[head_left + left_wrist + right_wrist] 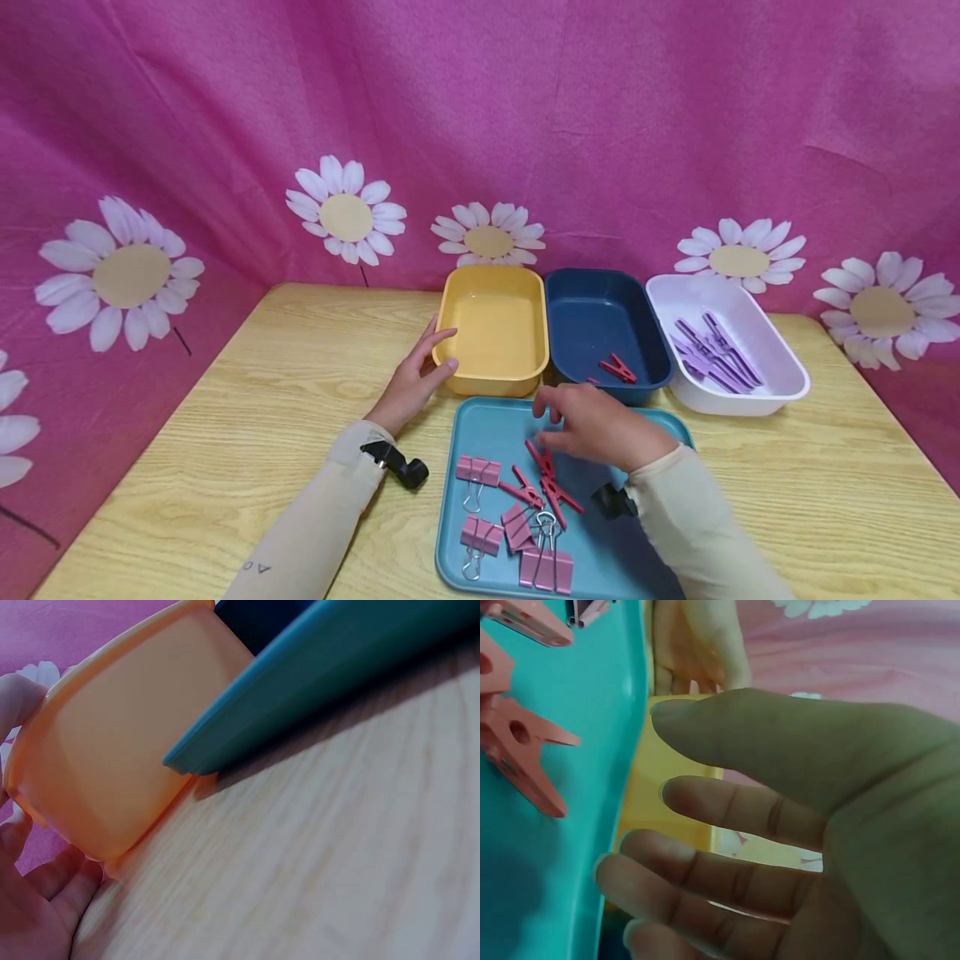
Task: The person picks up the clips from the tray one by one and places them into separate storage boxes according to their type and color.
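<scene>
My left hand [447, 349] rests with straight fingers against the near left corner of an empty yellow bin [491, 383]; the left wrist view shows the thumb and fingers [34, 900] on either side of that corner [120, 750]. My right hand [542, 425] hovers open over the far part of a teal tray [487, 417], just above two red clothespins [551, 483], holding nothing. In the right wrist view the palm and spread fingers [727, 810] hang over the tray [577, 825] beside a red clothespin [525, 750]. Several pink binder clips [477, 471] lie on the tray.
Behind the tray stand three bins in a row: the yellow one, a navy bin [600, 287] with one red clothespin [618, 367], and a white bin [750, 400] with several purple clips [712, 350]. All sit on a wooden table [262, 400] against a pink flowered backdrop.
</scene>
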Available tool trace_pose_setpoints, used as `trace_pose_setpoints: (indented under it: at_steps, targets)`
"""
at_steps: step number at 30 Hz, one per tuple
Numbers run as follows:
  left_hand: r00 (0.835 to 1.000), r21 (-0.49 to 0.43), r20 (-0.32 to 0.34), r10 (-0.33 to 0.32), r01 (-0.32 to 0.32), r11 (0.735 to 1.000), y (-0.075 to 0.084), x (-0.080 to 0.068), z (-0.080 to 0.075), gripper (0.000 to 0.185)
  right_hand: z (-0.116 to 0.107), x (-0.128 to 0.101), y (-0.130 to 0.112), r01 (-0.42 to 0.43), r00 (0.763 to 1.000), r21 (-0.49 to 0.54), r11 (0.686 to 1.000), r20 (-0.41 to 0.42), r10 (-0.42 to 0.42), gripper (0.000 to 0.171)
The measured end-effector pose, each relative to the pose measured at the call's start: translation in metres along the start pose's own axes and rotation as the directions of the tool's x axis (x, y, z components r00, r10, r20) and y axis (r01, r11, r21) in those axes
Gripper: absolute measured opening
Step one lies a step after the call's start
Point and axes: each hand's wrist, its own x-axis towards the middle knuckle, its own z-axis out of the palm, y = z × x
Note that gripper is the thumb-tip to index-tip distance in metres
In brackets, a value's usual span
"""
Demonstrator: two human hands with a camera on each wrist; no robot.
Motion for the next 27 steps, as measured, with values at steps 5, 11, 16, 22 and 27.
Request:
trace_pose_setpoints:
  at_steps: [5, 11, 16, 22, 27]
  targets:
    - [1.000, 0.005, -0.002, -0.006, 0.006, 1.000, 0.001, 0.000, 0.000, 0.051, 0.006, 0.003, 0.002, 0.005, 1.000, 0.014, 1.000, 0.010, -0.005, 0.027]
    - [1.000, 0.017, -0.001, -0.009, 0.009, 1.000, 0.000, 0.000, 0.000, 0.051, 0.012, 0.005, 0.004, 0.003, 1.000, -0.013, 1.000, 0.015, -0.003, 0.024]
    - [1.000, 0.019, -0.002, -0.015, 0.015, 1.000, 0.000, 0.000, 0.000, 0.051, 0.017, 0.008, 0.006, 0.016, 0.999, -0.039, 0.999, 0.028, -0.015, 0.018]
    - [1.000, 0.009, -0.004, -0.007, 0.007, 1.000, -0.001, 0.000, 0.000, 0.051, 0.022, 0.010, 0.006, 0.006, 0.999, -0.048, 0.999, 0.051, -0.003, 0.015]
    - [1.000, 0.014, -0.002, -0.004, 0.004, 1.000, -0.001, 0.000, -0.001, 0.052, 0.025, 0.011, 0.007, 0.057, 0.998, -0.062, 0.996, 0.032, -0.055, 0.013]
